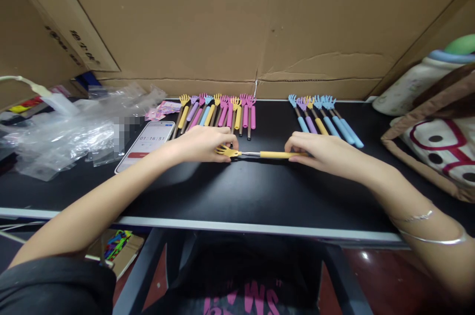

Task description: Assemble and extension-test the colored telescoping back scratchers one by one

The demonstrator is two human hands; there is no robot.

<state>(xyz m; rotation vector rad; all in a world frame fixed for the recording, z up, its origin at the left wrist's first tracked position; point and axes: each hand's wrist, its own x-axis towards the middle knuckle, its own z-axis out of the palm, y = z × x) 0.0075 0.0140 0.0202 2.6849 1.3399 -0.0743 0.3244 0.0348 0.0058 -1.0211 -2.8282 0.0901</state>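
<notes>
A yellow back scratcher with a metal rod lies crosswise between my two hands, just above or on the black table. My left hand is closed around its claw-shaped head. Its yellow handle end sits in the closed fingers of my right hand. Behind my left hand is a row of several back scratchers in yellow, pink, purple and blue, their claws toward the back. Farther right, beyond my right hand, lies another group of back scratchers, mostly blue, with one purple and one yellow.
Left on the black table are a phone showing a timer and crumpled clear plastic bags. At right stand a leaning bottle and a fabric bag. Cardboard walls the back. Below left, a box holds colourful items.
</notes>
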